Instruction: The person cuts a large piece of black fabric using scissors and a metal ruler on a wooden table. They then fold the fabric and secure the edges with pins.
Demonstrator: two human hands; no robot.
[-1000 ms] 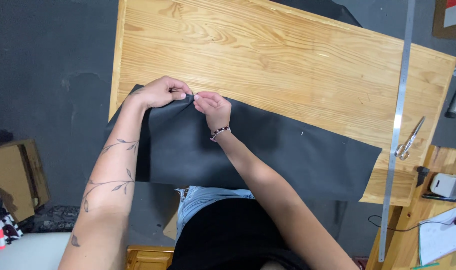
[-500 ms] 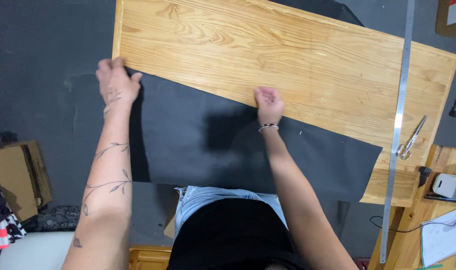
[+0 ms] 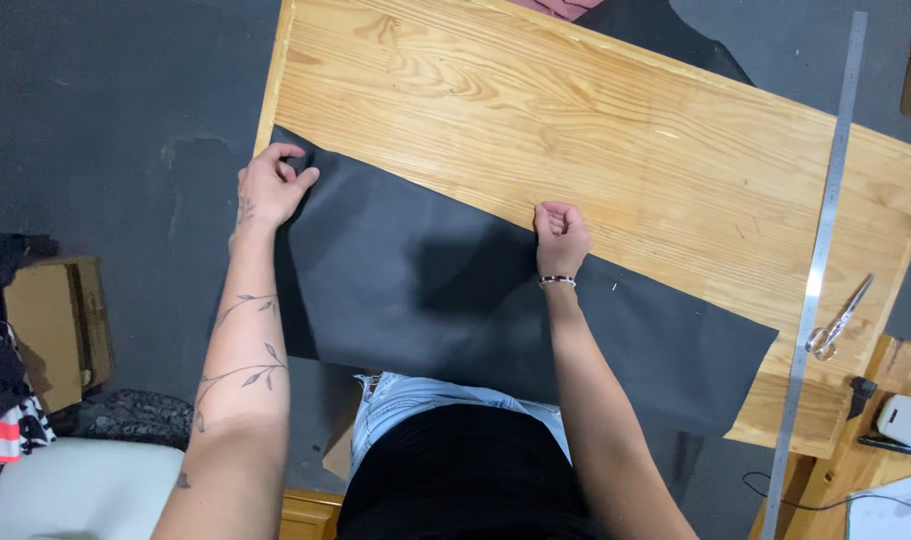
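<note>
A large black sheet point(image 3: 455, 290) lies across the near half of a light wooden table point(image 3: 615, 140), its near edge hanging over toward my lap. My left hand point(image 3: 271, 186) pinches the sheet's far-left corner at the table's left edge. My right hand point(image 3: 561, 232) is closed on the sheet's far edge near the middle of the table, knuckles up. Both arms reach forward over the sheet.
A long metal ruler point(image 3: 821, 250) lies along the table's right side, and scissors point(image 3: 841, 318) rest beside it. A cardboard box point(image 3: 55, 320) stands on the dark floor at left. A small white device point(image 3: 909, 418) sits on a wooden surface at lower right.
My hands moved apart from the sheet's middle: the left went out to the far-left corner, the right stayed near the centre edge. The sheet is now spread flatter.
</note>
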